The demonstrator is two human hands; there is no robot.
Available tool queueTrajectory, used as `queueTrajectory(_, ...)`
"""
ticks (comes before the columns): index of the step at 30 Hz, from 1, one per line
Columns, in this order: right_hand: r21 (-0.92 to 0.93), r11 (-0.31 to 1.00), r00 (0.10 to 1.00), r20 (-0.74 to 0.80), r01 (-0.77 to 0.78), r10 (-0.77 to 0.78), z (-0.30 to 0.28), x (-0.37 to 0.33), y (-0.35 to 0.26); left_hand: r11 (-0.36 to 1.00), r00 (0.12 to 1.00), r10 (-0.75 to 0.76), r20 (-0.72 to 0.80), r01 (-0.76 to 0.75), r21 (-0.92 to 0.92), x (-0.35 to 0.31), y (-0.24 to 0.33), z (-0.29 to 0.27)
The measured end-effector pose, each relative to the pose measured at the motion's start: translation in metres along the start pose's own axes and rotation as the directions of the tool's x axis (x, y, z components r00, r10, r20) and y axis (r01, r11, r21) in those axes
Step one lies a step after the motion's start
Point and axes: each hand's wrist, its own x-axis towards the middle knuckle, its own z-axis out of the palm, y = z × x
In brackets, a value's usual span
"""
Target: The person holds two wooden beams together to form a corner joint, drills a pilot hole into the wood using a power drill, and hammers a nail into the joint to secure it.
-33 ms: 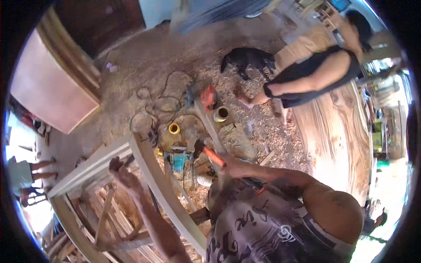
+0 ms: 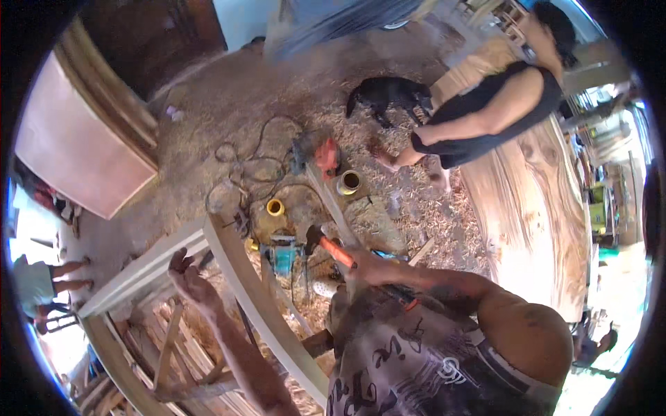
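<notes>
- At the bottom of the frame, right of centre, the person's patterned shirt point(image 2: 409, 367) and bare shoulder fill the near ground and hide the floor beneath.
- The right hand point(image 2: 364, 267) sits just below the middle of the frame, fingers wrapped tight round the orange handle of a hammer point(image 2: 326, 246); its dark head points up and left, above the floor clutter.
- The left hand point(image 2: 189, 277) is at lower left with the forearm rising from the bottom edge. The fingers are spread loosely and hold nothing; the hand hovers just beside the pale wooden frame point(image 2: 236, 277). I cannot tell whether it touches the wood.
- That frame runs from the left edge up to a corner near the middle, then down toward the shirt. Stacked slats point(image 2: 173, 347) lie under it at lower left.
- Just past the hammer, a teal power tool point(image 2: 283, 255) lies on the shavings, with a yellow tin point(image 2: 275, 206) above it.
- A narrow wooden strip point(image 2: 333, 201) slants up toward a second tin point(image 2: 348, 182) and an orange power tool point(image 2: 326, 156); black cables point(image 2: 253, 163) loop to the left.
- At the right, a wide grained plank point(image 2: 534, 208) runs down the frame.
- Farther off, upper right, another person in a dark top point(image 2: 485, 118) bends over that plank, with a black dog point(image 2: 388, 93) beside them.
- At upper left, a pinkish board point(image 2: 76, 152) leans up.
</notes>
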Motion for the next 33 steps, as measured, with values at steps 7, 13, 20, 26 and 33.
queueTrajectory(7,0.431,0.872,0.966,0.204,-0.234,0.158,-0.003,-0.061,-0.073,0.967,0.888,-0.113,0.445,-0.005,0.257,0.065,0.060,0.043)
queueTrajectory(13,0.319,0.940,0.989,-0.126,0.118,-0.081,0.047,-0.042,-0.038,0.812,0.746,-0.255,0.615,-0.180,0.555,0.113,0.049,0.068)
queueTrajectory(20,0.021,0.949,0.900,-0.325,0.314,-0.291,0.092,-0.024,0.026,0.657,0.653,-0.429,0.625,-0.250,0.712,0.114,0.013,0.102)
queueTrajectory(26,0.410,0.908,0.992,-0.055,-0.082,0.114,0.038,-0.034,-0.011,0.644,0.644,-0.519,0.563,-0.139,0.752,0.123,0.009,0.093)
queueTrajectory(33,0.437,0.899,0.989,-0.132,-0.009,0.074,0.034,-0.019,-0.015,0.699,0.625,-0.539,0.565,-0.044,0.714,0.129,-0.007,0.082)
